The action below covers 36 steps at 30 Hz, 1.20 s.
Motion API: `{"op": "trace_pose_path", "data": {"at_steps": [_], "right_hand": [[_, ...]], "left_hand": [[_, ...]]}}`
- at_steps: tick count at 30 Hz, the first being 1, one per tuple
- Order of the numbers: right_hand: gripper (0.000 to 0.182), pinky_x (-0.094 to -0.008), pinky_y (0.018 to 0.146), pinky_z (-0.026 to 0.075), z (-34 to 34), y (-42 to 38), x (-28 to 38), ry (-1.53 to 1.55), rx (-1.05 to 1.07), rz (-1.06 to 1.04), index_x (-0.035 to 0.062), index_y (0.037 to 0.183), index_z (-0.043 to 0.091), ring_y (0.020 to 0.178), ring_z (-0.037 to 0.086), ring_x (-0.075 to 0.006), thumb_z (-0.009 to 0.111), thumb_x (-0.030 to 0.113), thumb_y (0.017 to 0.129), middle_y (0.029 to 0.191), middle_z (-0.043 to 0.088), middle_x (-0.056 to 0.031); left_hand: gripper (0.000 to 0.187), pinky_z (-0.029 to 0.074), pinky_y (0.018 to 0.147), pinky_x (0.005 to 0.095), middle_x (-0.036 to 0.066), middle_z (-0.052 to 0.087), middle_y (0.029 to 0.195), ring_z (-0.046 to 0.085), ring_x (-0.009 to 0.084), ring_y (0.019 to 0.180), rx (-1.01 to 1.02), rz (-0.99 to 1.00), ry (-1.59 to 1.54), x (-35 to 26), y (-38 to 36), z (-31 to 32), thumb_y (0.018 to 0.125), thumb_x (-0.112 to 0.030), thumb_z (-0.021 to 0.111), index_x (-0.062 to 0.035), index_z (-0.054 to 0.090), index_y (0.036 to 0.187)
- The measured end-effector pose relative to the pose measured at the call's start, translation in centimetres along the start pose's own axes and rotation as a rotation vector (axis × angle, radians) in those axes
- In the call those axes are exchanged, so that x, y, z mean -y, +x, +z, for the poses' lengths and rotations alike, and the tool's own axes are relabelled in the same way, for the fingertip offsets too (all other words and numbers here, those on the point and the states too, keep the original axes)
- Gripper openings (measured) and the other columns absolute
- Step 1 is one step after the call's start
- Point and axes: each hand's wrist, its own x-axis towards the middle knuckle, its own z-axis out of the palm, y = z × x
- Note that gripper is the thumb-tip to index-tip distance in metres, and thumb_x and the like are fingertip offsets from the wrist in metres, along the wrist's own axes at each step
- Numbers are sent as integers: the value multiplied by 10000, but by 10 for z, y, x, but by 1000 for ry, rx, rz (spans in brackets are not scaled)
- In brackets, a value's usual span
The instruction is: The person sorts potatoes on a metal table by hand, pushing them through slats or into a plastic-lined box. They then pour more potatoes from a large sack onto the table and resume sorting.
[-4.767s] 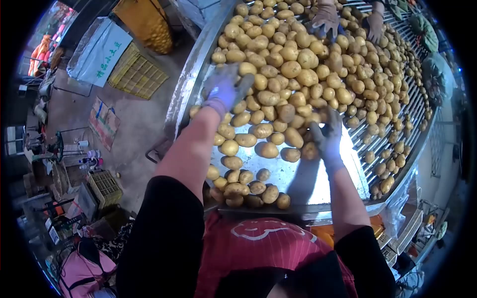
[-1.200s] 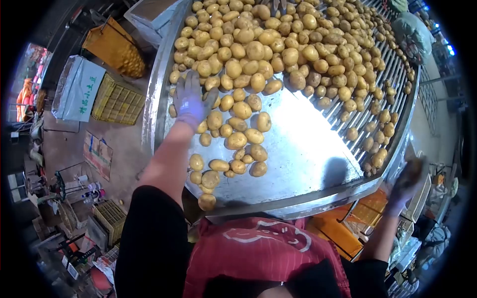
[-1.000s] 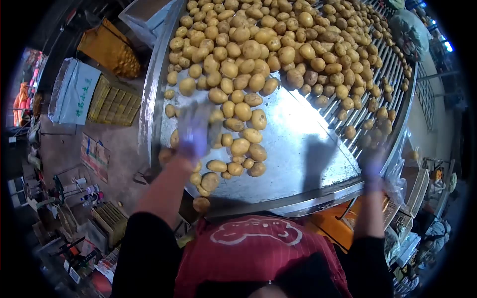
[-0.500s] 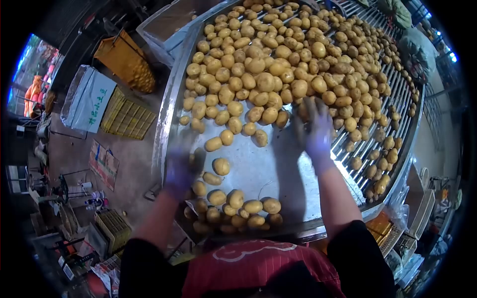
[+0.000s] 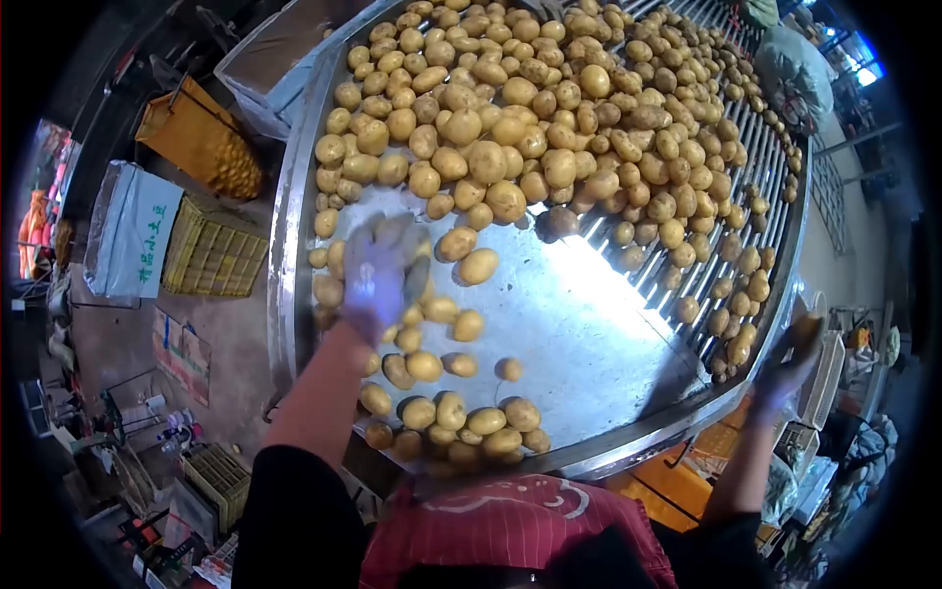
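Purple-and-grey gloves cover both hands. My left hand is over the left side of the metal sorting table, its slightly blurred fingers stretched out against potatoes. Beyond the table's right edge, my right hand is closed around a brownish rounded thing that looks like a potato; the fingers partly hide it. A large heap of potatoes covers the far part of the table and the metal rollers. Several more potatoes lie along the near edge.
Left of the table stand a yellow crate, a pale blue labelled bag and an orange sack of potatoes. A raised metal rim borders the table. Pale crates and orange crates are at the right.
My right hand has left the heap and swung right, past the table edge. My left hand has moved up and inward over the potatoes at the left. The view has shifted a little.
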Motion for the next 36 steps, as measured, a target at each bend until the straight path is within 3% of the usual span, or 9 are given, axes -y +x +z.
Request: {"op": "trace_pose_path", "data": {"at_steps": [2, 10, 14, 21, 26, 27, 28, 32, 36], "right_hand": [[637, -386, 1047, 455, 9, 24, -105, -290, -128, 310, -14, 1488, 394, 1245, 567, -302, 683, 154, 946, 1408, 531, -219], [409, -498, 1054, 410, 187, 31, 304, 351, 620, -676, 189, 1194, 661, 1257, 505, -401, 741, 224, 794, 1391, 531, -184], [337, -498, 920, 449, 226, -43, 347, 353, 620, -581, 192, 1158, 656, 1151, 539, -383, 657, 225, 823, 1296, 536, -172], [375, -492, 878, 490, 126, -121, 288, 676, 1068, -333, 165, 1268, 607, 1033, 630, -362, 641, 241, 903, 1212, 607, -158], [510, -401, 1015, 493, 59, -58, 122, 438, 474, -402, 0, 1383, 485, 1191, 604, -310, 605, -79, 893, 1280, 617, -159], [499, -389, 1015, 485, 43, -49, 66, 695, 410, 168, -9, 1408, 457, 1232, 568, -289, 602, -53, 933, 1315, 593, -154], [436, -326, 980, 496, 22, -12, 61, 282, 70, -168, 5, 1416, 462, 1110, 618, -237, 577, 121, 1011, 1263, 605, -134], [559, -344, 981, 487, -14, 33, -40, 262, -137, 544, -15, 1438, 416, 1157, 601, -228, 643, 242, 996, 1319, 604, -154], [619, -356, 1056, 426, 54, -26, 69, 82, 173, 144, 16, 1466, 437, 1199, 572, -239, 697, 62, 905, 1331, 598, -151]], "left_hand": [[372, 462, 940, 468, 91, 636, 1155, 586, 344, 1006, 117, -37, -63, -19, -22, -3, 746, -162, 734, -106, 654, 1105], [322, 436, 918, 489, 61, 641, 1119, 576, 306, 1016, 122, 6, -156, -89, -108, -25, 740, -232, 736, -110, 684, 1034], [243, 458, 890, 484, 95, 642, 1111, 586, 328, 1009, 281, -44, -266, -87, -114, -54, 787, -169, 701, -91, 683, 1017], [302, 522, 867, 465, 190, 662, 1075, 649, 377, 973, -348, -114, -65, -20, -40, -61, 861, -97, 693, 10, 622, 1135], [322, 502, 952, 464, 185, 661, 1174, 639, 391, 1042, -160, -479, -376, 28, 68, -29, 930, -212, 621, -53, 624, 1210], [341, 502, 954, 455, 172, 652, 1187, 639, 377, 1060, -101, -427, -343, 34, 82, -15, 927, -242, 611, -83, 625, 1229], [341, 502, 954, 455, 172, 652, 1187, 639, 377, 1060, -96, -420, -360, 36, 95, -5, 927, -242, 611, -83, 625, 1229], [463, 522, 889, 413, 129, 602, 1210, 644, 315, 1062, 190, -380, 244, 13, 113, 13, 806, -261, 675, -135, 618, 1247], [497, 514, 880, 427, 155, 603, 1204, 644, 323, 1030, 630, -240, 389, 0, 67, 7, 754, -216, 719, -64, 609, 1215]]}}
